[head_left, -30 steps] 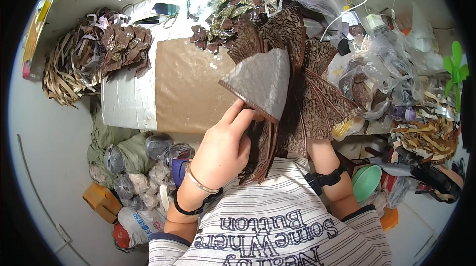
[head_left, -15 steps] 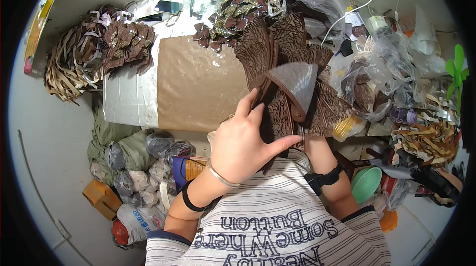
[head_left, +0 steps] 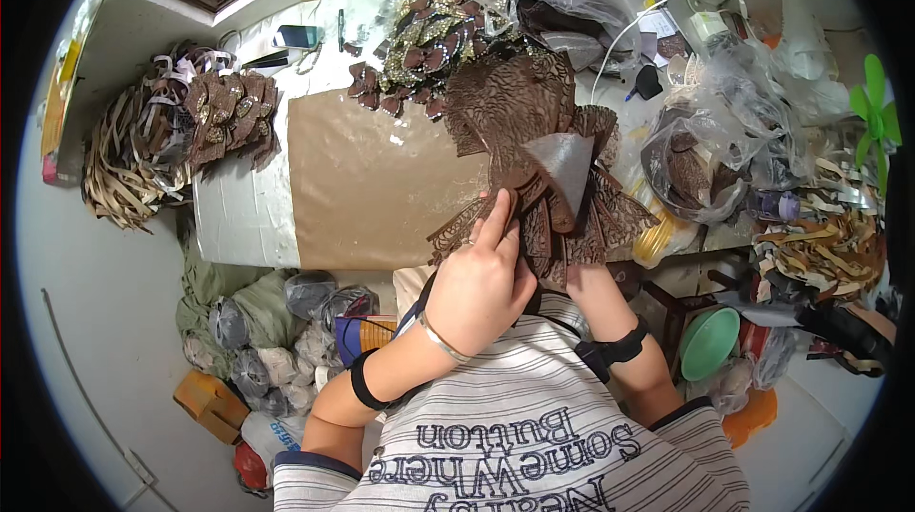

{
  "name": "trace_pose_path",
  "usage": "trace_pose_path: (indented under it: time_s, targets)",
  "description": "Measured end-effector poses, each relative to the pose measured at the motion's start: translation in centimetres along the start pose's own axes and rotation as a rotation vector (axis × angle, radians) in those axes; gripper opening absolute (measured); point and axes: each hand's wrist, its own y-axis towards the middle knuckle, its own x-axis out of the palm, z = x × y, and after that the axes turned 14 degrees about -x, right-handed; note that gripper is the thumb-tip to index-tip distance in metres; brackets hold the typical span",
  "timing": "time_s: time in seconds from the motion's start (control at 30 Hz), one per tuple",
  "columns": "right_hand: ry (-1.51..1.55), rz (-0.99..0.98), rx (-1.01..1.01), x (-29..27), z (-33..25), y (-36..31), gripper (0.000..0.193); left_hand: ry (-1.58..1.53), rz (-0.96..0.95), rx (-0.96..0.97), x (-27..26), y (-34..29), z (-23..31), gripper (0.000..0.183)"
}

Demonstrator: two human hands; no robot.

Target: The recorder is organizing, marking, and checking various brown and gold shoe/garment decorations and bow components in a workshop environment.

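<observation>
A thick bundle of brown patterned shoe-upper pieces [head_left: 510,107], probably leather or a leather-like sheet, fans out at the table's near edge. One piece turns up a smooth grey backing [head_left: 564,169]. My left hand [head_left: 475,288] is on the bundle's near left side, index and middle fingers stretched together along the pieces and the thumb tucked in, gripping their edges. My right hand [head_left: 589,285] reaches under the bundle from the near right; its fingers are hidden beneath the pieces.
A brown sheet [head_left: 372,183] covers the table to the left. Beyond lie jewelled brown bow-like pieces [head_left: 419,45] and a phone [head_left: 295,36]. Strap bundles [head_left: 133,150] hang at the left. Plastic bags [head_left: 705,159], a green fan [head_left: 872,112] and a green basin [head_left: 708,344] are at right.
My left thumb has drawn in from its outstretched position, and the left fingers have shifted slightly right and down. The pieces have turned and spread differently, with more fanning out at left.
</observation>
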Motion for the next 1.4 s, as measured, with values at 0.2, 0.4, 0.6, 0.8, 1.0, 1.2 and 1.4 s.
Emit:
trace_pose_path:
  time_s: [0.2, 0.4, 0.6, 0.8, 1.0, 1.2, 1.4]
  targets:
    - [0.091, 0.015, -0.007, 1.0, 0.3, 11.1, 0.058, -0.168, 0.054, -0.132, 0.6, 1.9, -0.2, 0.016]
    - [0.18, 0.022, 0.024, -0.4, -0.9, 1.7, 0.06, -0.356, 0.066, -0.22, -0.5, 3.7, -2.1, 0.01]
    - [0.271, -0.072, 0.028, -0.1, -2.3, 13.6, 0.062, -0.57, 0.035, -0.404, -1.0, 5.4, -5.2, 0.011]
    - [0.252, 0.079, -0.1, -1.4, -4.6, 11.6, 0.065, -0.312, 0.245, -0.342, -1.4, 9.0, -6.3, 0.008]
    - [0.23, 0.179, -0.211, -5.5, -7.2, 10.5, 0.065, 0.191, 0.139, -0.352, 11.2, 16.6, -7.8, 0.013]
    - [0.215, 0.025, -0.227, -1.9, -7.3, 14.0, 0.065, -0.346, -0.409, -0.457, 17.5, 20.7, -10.8, 0.053]
    - [0.16, -0.015, -0.22, 0.0, -6.0, 15.1, 0.067, -0.342, 0.277, -0.143, 3.1, 15.6, -6.3, 0.03]
